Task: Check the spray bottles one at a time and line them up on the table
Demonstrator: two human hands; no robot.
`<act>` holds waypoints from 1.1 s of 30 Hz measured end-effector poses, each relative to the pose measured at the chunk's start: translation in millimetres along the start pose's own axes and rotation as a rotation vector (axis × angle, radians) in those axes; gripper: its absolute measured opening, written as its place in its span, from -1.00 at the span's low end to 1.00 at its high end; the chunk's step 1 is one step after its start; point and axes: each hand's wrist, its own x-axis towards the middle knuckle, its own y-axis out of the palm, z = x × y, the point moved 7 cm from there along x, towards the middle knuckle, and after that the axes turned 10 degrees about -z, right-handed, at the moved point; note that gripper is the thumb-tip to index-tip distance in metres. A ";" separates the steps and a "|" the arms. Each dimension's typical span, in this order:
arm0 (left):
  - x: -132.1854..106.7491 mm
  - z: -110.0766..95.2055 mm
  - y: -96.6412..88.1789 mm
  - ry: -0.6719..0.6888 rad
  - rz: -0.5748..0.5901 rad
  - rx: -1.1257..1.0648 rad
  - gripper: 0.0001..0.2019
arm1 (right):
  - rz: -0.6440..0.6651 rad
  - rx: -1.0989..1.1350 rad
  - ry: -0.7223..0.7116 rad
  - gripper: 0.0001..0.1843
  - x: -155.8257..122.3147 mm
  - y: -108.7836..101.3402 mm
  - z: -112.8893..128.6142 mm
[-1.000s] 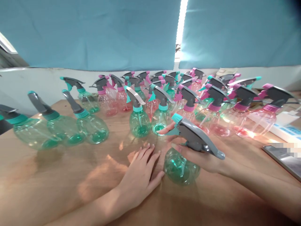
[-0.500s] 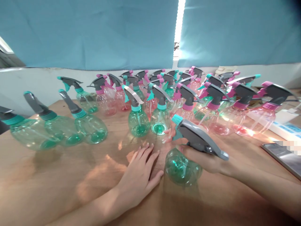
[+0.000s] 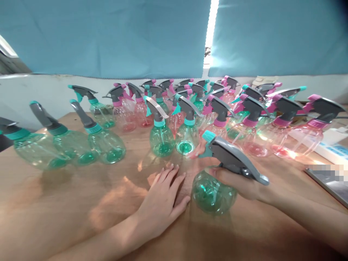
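Observation:
My right hand (image 3: 239, 183) is wrapped round the neck of a green spray bottle (image 3: 213, 194) with a grey trigger head and teal nozzle (image 3: 231, 156). The bottle stands on the wooden table (image 3: 67, 214) in front of me. One finger of that hand points forward beside the nozzle. My left hand (image 3: 161, 201) lies flat on the table just left of the bottle, fingers stretched out, holding nothing. Two more green spray bottles (image 3: 161, 139) stand a little beyond my fingertips.
Several green bottles (image 3: 73, 145) stand at the left. Several pink and green spray bottles (image 3: 252, 127) crowd the back and right. A white box (image 3: 330, 145) and a dark flat device (image 3: 328, 183) lie at the right edge. Blue curtains (image 3: 108, 36) hang behind.
The bottle in my right hand has shifted slightly to the right and turned more upright. My left hand has stayed flat in place.

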 end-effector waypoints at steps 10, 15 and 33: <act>0.5 0.2 0.7 -0.007 0.010 0.008 -0.52 | 0.104 0.236 -0.059 -0.62 13.6 10.4 38.7; 0.5 0.0 0.4 -0.018 0.007 0.010 -0.52 | 0.091 0.274 -0.078 -0.82 13.8 8.9 38.0; 0.4 0.1 -0.1 -0.012 -0.008 -0.016 -0.53 | 0.101 0.256 -0.053 -0.74 10.7 9.3 28.8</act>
